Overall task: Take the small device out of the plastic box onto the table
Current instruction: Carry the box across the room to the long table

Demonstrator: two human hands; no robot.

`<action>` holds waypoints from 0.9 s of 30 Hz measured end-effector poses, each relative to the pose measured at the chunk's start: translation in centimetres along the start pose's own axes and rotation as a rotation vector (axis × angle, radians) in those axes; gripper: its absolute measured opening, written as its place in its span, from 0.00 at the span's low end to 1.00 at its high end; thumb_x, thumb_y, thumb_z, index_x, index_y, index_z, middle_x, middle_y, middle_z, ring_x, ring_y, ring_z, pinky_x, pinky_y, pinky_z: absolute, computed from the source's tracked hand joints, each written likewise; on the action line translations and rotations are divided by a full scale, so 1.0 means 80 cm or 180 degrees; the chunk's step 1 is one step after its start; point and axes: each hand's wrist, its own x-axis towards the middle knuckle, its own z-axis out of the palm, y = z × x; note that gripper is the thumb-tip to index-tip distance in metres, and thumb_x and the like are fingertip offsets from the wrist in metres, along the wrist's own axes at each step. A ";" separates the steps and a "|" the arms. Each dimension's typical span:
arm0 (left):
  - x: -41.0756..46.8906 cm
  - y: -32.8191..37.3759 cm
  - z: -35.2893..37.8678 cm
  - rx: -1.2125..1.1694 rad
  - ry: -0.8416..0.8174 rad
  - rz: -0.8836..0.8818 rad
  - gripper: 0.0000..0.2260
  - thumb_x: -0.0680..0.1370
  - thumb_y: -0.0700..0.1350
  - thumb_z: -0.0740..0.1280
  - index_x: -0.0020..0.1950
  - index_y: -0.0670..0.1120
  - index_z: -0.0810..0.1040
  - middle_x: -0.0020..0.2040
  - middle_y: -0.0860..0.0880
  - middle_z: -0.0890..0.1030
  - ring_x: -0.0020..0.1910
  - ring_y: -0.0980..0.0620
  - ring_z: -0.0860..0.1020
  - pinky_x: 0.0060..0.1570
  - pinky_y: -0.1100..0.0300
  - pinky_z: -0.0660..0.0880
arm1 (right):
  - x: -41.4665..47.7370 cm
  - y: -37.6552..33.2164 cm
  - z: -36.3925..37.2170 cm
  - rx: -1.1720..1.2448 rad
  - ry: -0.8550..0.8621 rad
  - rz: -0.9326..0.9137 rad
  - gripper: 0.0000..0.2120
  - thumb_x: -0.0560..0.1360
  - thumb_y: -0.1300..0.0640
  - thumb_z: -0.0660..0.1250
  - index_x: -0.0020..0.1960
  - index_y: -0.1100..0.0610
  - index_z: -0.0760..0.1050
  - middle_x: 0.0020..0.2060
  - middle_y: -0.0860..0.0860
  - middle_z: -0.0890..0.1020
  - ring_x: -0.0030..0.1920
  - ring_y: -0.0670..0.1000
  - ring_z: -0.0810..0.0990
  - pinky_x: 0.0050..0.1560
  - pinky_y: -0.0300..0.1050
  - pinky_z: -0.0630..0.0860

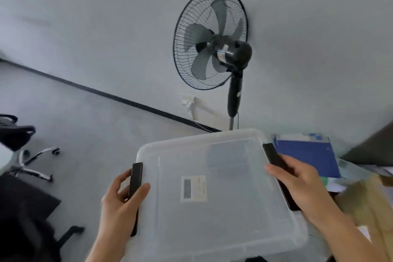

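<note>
A clear plastic box (223, 215) with its translucent lid on fills the lower middle of the head view. A white label (193, 188) sits on the lid. My left hand (119, 204) grips the black latch (136, 178) on the box's left side. My right hand (302, 185) grips the black latch (273, 155) on the right side. A bluish rectangular shape (228, 155) shows dimly through the lid at the far right; I cannot tell what it is.
A black standing fan (212, 42) stands against the wall behind the box. A blue folder (308, 155) and papers lie to the right, with brown cardboard (365, 204) nearer. An office chair (23, 147) stands at the left on the grey floor.
</note>
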 end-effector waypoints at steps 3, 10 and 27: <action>0.037 -0.002 -0.045 -0.0189 0.0352 -0.0128 0.17 0.72 0.40 0.71 0.58 0.54 0.75 0.41 0.52 0.85 0.29 0.61 0.82 0.32 0.62 0.72 | 0.050 -0.024 0.067 -0.0262 -0.0550 -0.0222 0.16 0.71 0.57 0.72 0.57 0.45 0.79 0.31 0.43 0.83 0.31 0.40 0.79 0.34 0.27 0.73; 0.165 -0.003 -0.105 -0.0459 0.0944 -0.0382 0.19 0.72 0.40 0.72 0.60 0.53 0.75 0.36 0.51 0.86 0.41 0.50 0.83 0.36 0.57 0.75 | 0.193 -0.071 0.225 -0.0383 -0.1014 -0.0530 0.16 0.72 0.64 0.71 0.57 0.49 0.77 0.30 0.35 0.83 0.31 0.36 0.79 0.33 0.24 0.71; 0.514 0.065 -0.243 -0.0877 0.2035 -0.0455 0.20 0.72 0.38 0.72 0.62 0.51 0.74 0.35 0.55 0.86 0.44 0.49 0.83 0.46 0.52 0.77 | 0.505 -0.270 0.622 -0.0780 -0.2130 -0.0659 0.21 0.72 0.57 0.71 0.63 0.47 0.75 0.42 0.51 0.84 0.41 0.54 0.85 0.41 0.52 0.82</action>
